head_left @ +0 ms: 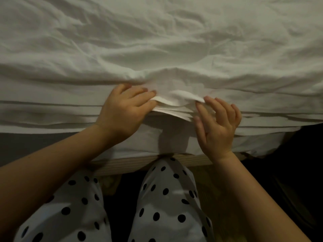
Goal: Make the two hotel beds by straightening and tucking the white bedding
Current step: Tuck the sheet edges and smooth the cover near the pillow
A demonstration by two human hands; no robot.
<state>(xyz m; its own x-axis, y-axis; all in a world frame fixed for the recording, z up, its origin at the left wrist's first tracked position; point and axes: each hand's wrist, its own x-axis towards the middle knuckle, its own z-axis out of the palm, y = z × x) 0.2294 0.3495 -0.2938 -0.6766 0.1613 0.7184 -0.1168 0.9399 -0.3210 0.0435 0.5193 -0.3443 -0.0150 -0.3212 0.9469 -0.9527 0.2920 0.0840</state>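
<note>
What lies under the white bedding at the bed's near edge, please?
A wooden bed frame shows below the bedding. The right hand pinches its layered edge; anything beneath is covered.
</note>
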